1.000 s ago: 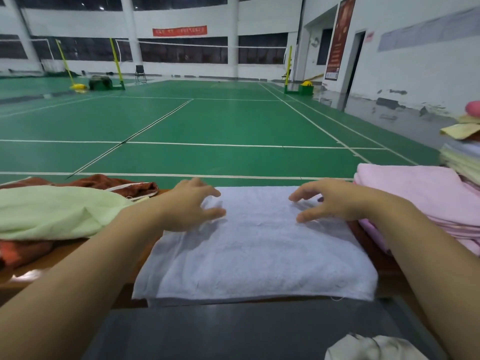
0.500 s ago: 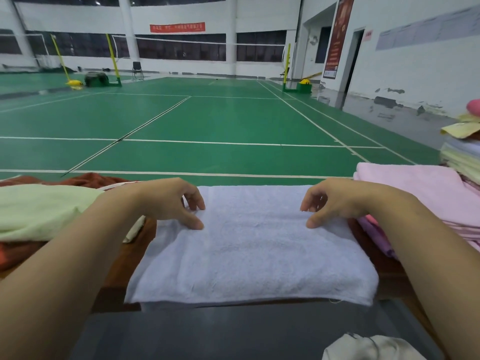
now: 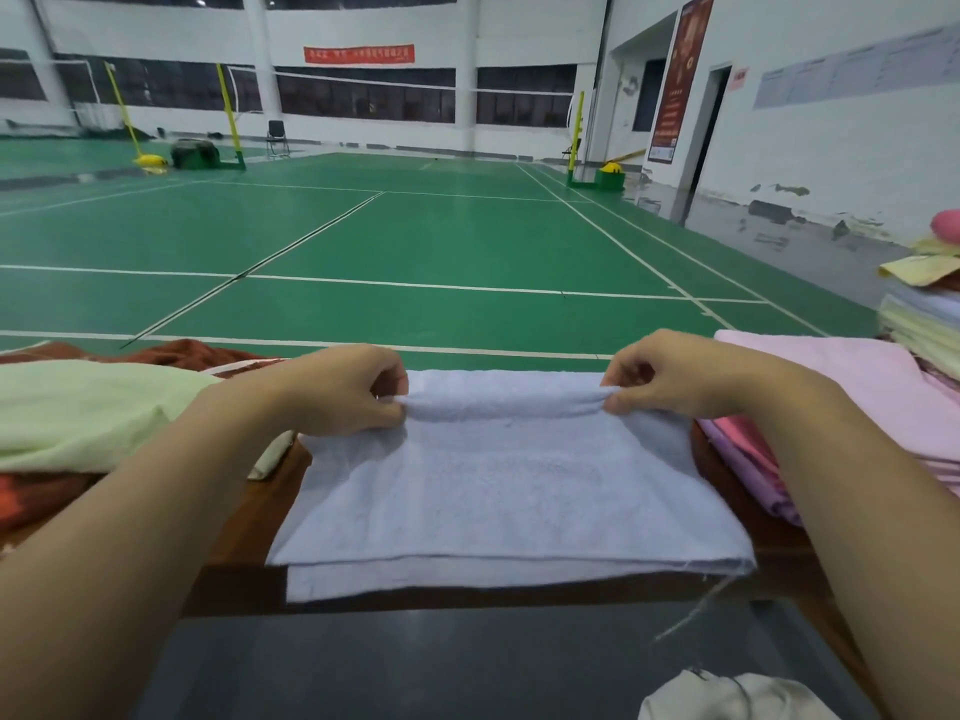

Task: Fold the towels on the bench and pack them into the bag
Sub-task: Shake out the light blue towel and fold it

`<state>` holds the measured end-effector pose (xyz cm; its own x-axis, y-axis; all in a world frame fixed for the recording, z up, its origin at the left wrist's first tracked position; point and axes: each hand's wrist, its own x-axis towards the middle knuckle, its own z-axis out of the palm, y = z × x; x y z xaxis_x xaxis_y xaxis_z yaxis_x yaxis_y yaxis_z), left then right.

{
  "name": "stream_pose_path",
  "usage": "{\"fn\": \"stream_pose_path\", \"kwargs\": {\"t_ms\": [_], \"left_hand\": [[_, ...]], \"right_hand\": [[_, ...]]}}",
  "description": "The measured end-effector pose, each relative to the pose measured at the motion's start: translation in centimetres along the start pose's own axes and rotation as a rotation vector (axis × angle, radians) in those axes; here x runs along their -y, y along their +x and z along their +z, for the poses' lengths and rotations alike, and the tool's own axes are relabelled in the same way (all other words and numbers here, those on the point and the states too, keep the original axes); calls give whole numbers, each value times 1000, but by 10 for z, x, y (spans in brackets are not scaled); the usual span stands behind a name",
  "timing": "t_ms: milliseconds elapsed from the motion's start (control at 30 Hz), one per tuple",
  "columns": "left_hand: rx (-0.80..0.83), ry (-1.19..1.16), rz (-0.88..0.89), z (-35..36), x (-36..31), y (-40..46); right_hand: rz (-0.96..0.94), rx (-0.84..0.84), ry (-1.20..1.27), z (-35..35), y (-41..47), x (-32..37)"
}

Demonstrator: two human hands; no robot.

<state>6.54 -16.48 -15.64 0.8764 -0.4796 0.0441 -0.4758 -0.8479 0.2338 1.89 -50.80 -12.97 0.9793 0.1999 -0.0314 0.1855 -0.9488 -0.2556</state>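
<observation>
Both bare forearms reach forward from the lower corners of the view and angle in toward each other. The left hand [image 3: 345,392] is curled, back of the hand up, thumb and bent fingers pinching the far edge of the white towel [image 3: 498,491] at its left end. The right hand [image 3: 670,376] mirrors it, knuckles raised, thumb below and fingertips above, pinching the same edge at its right end. The two hands sit level, well apart.
</observation>
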Motion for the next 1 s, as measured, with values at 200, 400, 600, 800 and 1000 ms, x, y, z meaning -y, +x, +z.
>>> {"fn": "stream_pose_path", "kwargs": {"t_ms": [200, 400, 600, 800, 1000], "left_hand": [[-131, -48, 9, -17, -4, 2], [-349, -110, -60, -26, -17, 8], [-597, -423, -43, -24, -20, 15], [-576, -270, 117, -46, -14, 4], [364, -141, -131, -50, -5, -18]], "right_hand": [[55, -119, 71, -10, 0, 3], [112, -258, 536, -3, 4, 6], [-12, -580, 458, -8, 6, 4], [-58, -538, 413, -24, -9, 8], [171, 346, 214, -26, -29, 9]]}}
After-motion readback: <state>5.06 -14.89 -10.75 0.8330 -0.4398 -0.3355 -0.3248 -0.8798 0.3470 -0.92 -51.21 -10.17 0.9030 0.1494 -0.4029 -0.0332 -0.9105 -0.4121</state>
